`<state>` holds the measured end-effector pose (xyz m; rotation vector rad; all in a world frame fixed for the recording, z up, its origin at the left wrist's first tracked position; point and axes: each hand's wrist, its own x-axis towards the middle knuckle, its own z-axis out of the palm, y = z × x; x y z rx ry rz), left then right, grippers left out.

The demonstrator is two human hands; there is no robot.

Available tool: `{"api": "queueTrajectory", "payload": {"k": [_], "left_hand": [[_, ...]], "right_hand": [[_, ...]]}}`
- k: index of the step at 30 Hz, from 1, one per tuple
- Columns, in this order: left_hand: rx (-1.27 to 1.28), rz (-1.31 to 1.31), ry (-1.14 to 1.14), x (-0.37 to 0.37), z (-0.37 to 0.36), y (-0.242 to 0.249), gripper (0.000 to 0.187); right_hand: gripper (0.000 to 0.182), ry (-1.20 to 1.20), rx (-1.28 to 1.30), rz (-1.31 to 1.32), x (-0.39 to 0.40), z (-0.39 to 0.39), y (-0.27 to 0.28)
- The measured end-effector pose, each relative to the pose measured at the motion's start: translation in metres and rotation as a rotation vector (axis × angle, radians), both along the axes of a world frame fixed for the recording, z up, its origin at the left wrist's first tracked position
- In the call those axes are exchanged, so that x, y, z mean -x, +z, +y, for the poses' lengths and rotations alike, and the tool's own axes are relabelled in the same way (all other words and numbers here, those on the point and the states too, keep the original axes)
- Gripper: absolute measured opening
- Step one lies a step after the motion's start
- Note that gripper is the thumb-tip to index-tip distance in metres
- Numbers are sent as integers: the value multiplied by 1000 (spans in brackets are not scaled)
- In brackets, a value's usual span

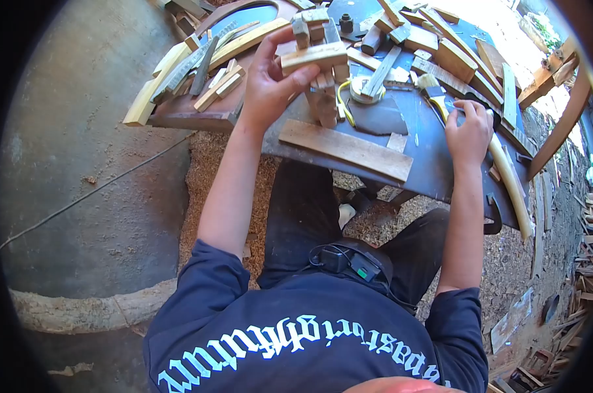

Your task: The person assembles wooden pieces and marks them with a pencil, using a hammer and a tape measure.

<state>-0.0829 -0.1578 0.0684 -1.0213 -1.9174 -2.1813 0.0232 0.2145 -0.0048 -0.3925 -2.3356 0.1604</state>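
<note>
Raised over the near left part of the workbench [434, 173], my left hand [270, 88] is closed around a small assembly of wooden blocks [314, 57], thumb along its near side. More wooden pieces [323, 105] stand directly below and behind it. On the right, my right hand [468, 131] has its fingers curled at the handle end of a paintbrush [435, 97] with pale bristles and a yellow-and-black handle. Between the hands lie a tape measure [367, 90] with yellow tape out and a dark flat sheet [377, 116]. A flat wooden board [345, 149] rests along the bench's near edge.
Wooden offcuts and curved strips [447, 59] crowd the back and right of the bench. Further strips [159, 82] overhang its left end. A long pale curved piece [509, 187] slopes down at the right edge. Sawdust [218, 177] covers the floor below.
</note>
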Motion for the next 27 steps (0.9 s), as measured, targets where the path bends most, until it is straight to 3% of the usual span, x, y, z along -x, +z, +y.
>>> {"api": "queueTrajectory", "payload": {"k": [3, 7, 12, 16, 27], "left_hand": [[-52, 27, -9, 0, 8, 0, 66], [69, 76, 71, 5, 6, 3, 70], [152, 69, 99, 6, -2, 7, 78], [73, 31, 95, 0, 0, 9, 85], [49, 12, 88, -5, -8, 2, 66]], "right_hand": [[16, 11, -8, -9, -1, -3, 1], [13, 81, -8, 37, 2, -2, 0], [13, 368, 28, -22, 2, -6, -2], [13, 352, 23, -54, 3, -3, -3], [12, 372, 87, -84, 0, -6, 2]]}}
